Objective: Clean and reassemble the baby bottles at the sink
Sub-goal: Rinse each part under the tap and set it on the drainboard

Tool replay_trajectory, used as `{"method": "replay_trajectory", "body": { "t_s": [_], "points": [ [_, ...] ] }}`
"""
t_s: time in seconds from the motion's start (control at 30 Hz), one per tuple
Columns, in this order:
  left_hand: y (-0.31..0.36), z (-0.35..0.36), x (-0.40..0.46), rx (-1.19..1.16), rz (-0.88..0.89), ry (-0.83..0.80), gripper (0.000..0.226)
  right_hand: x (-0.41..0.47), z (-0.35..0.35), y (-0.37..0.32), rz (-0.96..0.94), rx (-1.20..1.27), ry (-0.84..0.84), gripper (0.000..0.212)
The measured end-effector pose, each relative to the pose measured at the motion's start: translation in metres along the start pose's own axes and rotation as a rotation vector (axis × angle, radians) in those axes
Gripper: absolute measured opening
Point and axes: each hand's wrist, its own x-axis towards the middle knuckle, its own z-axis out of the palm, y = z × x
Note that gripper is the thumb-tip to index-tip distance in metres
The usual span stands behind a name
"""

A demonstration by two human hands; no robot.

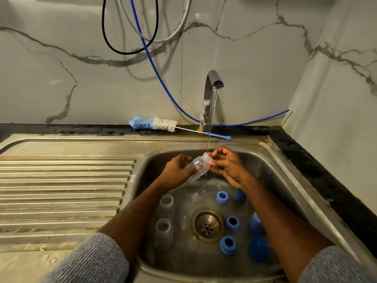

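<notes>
Under the running stream from the chrome faucet (210, 94), right of frame centre, a clear plastic baby bottle (199, 166) is held tilted over the stainless steel sink basin (271, 170). Left hand (176, 171) grips the bottle's body with curled fingers; right hand (228, 163) is curled at the bottle's upper end, where the water strikes, though its exact hold on the rim cannot be made out.

On the basin floor, lower centre of the frame, both forearms cross above loose parts. Two clear bottle bodies (165, 219) stand upright at lower left of the basin, partly screened by the left forearm. Three blue threaded collar rings (228, 245) lie right of the round metal drain strainer (207, 225), and blue dome caps (259, 250) sit further right, partly hidden by the right forearm. Clear nipples appear to lie near the drain, too faint to count.

Behind the basin, on the dark desk edge (61, 128), a blue-and-white bristle bottle brush (155, 123) lies flat, its wire handle passing the faucet base. A ribbed steel drainboard (61, 190) fills the left of the frame. Black, grey and blue hoses (157, 74) hang against the marble-patterned wall (255, 58) at upper centre.
</notes>
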Motion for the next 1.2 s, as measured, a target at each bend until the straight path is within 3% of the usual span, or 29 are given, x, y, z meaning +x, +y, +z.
{"method": "replay_trajectory", "body": {
  "t_s": [0.17,0.37,0.47,0.53,0.63,0.7,0.77,0.83,0.93,1.03,1.2],
  "points": [
    [0.002,0.002,-0.005,0.122,0.022,-0.155,0.040,0.001,0.000,0.000,0.006,0.091,-0.027,0.031],
    [0.007,0.000,-0.009,-0.212,-0.160,-0.250,0.034,0.000,0.020,0.002,0.087,-0.010,0.132,0.011],
    [0.011,0.000,-0.009,-0.470,-0.253,-0.183,0.037,-0.003,0.027,0.004,0.180,-0.224,0.075,0.015],
    [0.011,-0.002,-0.009,-0.525,-0.291,-0.147,0.040,-0.006,0.030,0.007,0.240,-0.301,-0.026,0.026],
    [0.011,-0.007,-0.014,-0.371,-0.287,-0.169,0.043,-0.011,0.037,0.013,0.254,-0.292,-0.137,0.055],
    [0.014,-0.010,-0.020,-0.221,-0.258,-0.155,0.049,-0.013,0.041,0.014,0.233,-0.303,-0.112,0.059],
    [0.017,-0.017,-0.026,0.018,-0.200,-0.024,0.050,-0.017,0.043,0.012,0.195,-0.438,-0.084,0.062],
    [0.019,-0.028,-0.031,0.184,-0.131,0.171,0.039,-0.018,0.042,0.011,0.099,-0.753,-0.067,0.066],
    [0.025,-0.049,-0.046,0.125,-0.051,0.232,0.016,-0.022,0.048,0.009,0.005,-0.955,-0.027,0.054],
    [0.031,-0.076,-0.066,0.259,0.066,0.154,0.016,-0.026,0.062,0.006,-0.077,-0.972,0.021,0.044],
    [0.034,-0.118,-0.091,0.182,0.088,0.199,0.014,-0.040,0.085,-0.002,-0.206,-1.026,0.059,0.056]
  ]
}}
